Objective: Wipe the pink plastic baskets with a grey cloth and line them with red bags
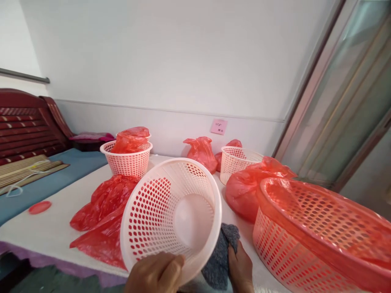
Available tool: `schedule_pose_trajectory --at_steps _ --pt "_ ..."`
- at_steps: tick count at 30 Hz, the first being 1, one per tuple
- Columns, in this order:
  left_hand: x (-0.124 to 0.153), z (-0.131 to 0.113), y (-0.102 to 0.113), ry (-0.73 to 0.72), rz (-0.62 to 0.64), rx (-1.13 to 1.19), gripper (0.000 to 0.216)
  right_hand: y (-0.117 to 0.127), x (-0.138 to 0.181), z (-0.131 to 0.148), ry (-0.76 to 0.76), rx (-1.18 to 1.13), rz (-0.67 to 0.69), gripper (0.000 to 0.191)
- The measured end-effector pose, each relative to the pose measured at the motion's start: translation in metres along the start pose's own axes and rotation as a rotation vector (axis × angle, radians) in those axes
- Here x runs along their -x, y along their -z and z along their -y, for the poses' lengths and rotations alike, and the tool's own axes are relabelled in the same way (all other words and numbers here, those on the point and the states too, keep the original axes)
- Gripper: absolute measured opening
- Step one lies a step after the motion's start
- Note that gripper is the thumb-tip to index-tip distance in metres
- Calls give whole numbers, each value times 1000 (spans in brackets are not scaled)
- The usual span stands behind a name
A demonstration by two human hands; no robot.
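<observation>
My left hand (155,273) grips the near rim of a white perforated plastic basket (191,221), which is tilted so that its inside faces me. In my right hand (240,266) is a dark grey cloth (218,260), bunched beside the basket's right side; the fingers are closed on it. To the basket's left lies a crumpled red plastic bag (104,219), partly hidden behind it. A large basket (293,244) with a red plastic bag over its rim stands to the right of my right hand.
Filled red bags (201,154) and another white basket (229,162) stand near the wall. At the back left, a white basket (128,162) holds a red bag. A red disc (39,207) lies on the white cover (55,232). A pink note (218,126) hangs on the wall.
</observation>
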State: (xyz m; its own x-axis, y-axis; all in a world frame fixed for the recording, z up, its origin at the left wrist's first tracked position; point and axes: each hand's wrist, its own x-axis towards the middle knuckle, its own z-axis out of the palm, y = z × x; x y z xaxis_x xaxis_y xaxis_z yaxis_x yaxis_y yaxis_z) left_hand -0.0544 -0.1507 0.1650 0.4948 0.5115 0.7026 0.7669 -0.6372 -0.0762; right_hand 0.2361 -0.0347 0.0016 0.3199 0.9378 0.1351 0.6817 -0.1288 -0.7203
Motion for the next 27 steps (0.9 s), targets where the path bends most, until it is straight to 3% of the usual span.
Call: schedule_pose_trajectory --at_steps 5,11,19,27 --pt "-14 26 7 41 -153 -132 27 -1 -6 -1 43 -6 -69 41" --pt "-16 39 -7 135 -273 -191 30 -5 -3 -6 85 -48 -126 38" --pt "-42 53 -25 153 -74 -43 29 -8 -3 -9 109 -82 -147 34" --pt "-59 73 -18 206 -34 -262 32 -10 -3 -12 116 -122 -137 36"
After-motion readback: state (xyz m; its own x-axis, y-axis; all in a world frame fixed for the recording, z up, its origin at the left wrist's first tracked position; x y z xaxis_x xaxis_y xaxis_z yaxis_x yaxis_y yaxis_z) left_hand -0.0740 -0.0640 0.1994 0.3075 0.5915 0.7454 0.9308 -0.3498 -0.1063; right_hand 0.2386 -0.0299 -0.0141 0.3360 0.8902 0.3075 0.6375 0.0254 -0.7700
